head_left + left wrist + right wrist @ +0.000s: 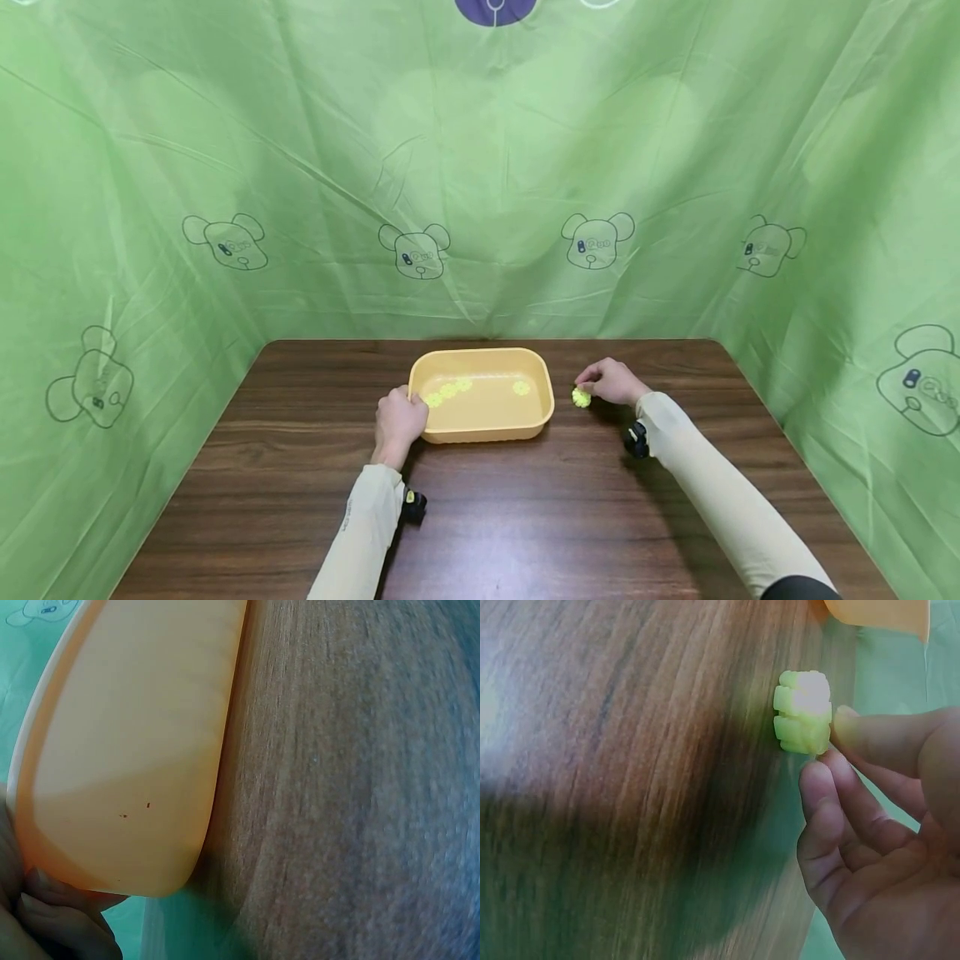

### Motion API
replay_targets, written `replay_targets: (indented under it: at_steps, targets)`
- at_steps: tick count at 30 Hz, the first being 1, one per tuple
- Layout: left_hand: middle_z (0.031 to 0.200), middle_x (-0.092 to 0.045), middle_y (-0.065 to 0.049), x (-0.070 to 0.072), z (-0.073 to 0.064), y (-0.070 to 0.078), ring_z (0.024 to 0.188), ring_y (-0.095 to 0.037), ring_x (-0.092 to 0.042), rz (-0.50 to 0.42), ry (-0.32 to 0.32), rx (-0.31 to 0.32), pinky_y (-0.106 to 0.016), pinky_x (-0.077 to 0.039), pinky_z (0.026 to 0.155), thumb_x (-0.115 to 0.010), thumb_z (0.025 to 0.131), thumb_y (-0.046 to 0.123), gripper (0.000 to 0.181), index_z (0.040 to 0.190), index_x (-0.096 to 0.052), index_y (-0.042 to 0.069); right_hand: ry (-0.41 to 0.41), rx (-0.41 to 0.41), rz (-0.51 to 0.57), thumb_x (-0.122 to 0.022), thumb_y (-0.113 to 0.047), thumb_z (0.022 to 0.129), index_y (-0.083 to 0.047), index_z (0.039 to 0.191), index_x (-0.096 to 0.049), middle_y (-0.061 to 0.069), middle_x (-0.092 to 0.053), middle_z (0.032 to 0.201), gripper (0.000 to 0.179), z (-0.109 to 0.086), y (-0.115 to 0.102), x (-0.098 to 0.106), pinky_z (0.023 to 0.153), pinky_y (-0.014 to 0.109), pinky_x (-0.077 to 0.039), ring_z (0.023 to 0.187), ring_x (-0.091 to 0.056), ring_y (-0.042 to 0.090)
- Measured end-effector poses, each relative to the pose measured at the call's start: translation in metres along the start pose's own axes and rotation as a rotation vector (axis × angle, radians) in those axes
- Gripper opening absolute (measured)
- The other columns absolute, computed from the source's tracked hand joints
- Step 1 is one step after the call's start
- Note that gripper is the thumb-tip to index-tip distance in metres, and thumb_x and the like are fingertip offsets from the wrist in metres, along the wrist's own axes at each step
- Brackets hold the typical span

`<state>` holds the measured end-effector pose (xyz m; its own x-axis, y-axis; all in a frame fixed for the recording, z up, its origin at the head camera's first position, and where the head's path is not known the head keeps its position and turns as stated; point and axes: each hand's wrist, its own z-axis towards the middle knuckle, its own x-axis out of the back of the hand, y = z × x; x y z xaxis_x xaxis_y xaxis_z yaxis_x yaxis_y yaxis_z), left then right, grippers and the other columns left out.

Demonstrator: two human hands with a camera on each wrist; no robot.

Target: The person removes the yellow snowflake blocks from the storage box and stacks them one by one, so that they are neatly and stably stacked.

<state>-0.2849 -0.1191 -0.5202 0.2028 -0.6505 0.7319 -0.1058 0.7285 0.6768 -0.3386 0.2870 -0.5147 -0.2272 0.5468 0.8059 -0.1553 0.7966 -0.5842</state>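
A yellow-orange plastic basin [480, 435] stands on the table, with several small yellow flower-shaped pieces [447, 391] lying inside along its left part and one more piece [521, 388] toward the right. My left hand [401, 419] grips the basin's left rim; in the left wrist view its curled fingers [60, 915] are at the basin's corner. To the right of the basin, my right hand [612, 382] pinches a yellow-green flower-shaped piece [802, 712] between thumb and fingers. That piece is apart from the basin, near the tabletop.
The dark wood-grain table [525, 517] extends around the basin. Green fabric [487, 167] with bear-face drawings hangs behind the table and on both sides. Dark wrist cameras [636, 439] are strapped over the pale sleeves [720, 492].
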Motion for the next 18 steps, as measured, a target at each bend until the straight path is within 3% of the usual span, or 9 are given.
replay_targets:
  at_steps: [5,13,18]
  targets:
    - [0.085,-0.070,-0.019,0.0000,-0.0003,0.0008,0.079,-0.036,-0.067,-0.007,-0.005,0.012,-0.050,-0.053,0.069,-0.050,0.095,0.019,0.026,0.090,-0.070,0.003,-0.022,0.011,-0.016,-0.069,-0.017,0.095,-0.007,0.105,-0.079,0.005,-0.077,0.102,0.017,0.0001,-0.0024,-0.0022,0.095,0.046,-0.050,0.107,-0.066,0.027]
    - [0.083,-0.069,-0.019,0.0009,-0.0004,0.0010,0.078,-0.036,-0.067,-0.010,-0.011,0.015,-0.050,-0.053,0.068,-0.049,0.096,0.019,0.026,0.088,-0.068,0.004,-0.044,0.027,-0.015,-0.067,-0.011,0.094,-0.007,0.101,-0.079,0.004,-0.077,0.095,0.014,-0.0028,-0.0076,-0.0019,0.089,0.040,-0.050,0.095,-0.066,0.019]
    - [0.086,-0.069,-0.022,0.0012,-0.0015,0.0012,0.078,-0.037,-0.066,-0.006,-0.010,0.009,-0.051,-0.053,0.068,-0.049,0.095,0.019,0.027,0.088,-0.069,0.003,-0.052,-0.011,-0.005,-0.068,-0.015,0.095,-0.009,0.099,-0.079,0.001,-0.077,0.092,0.013,-0.0040,-0.0082,-0.0042,0.086,0.037,-0.049,0.092,-0.064,0.017]
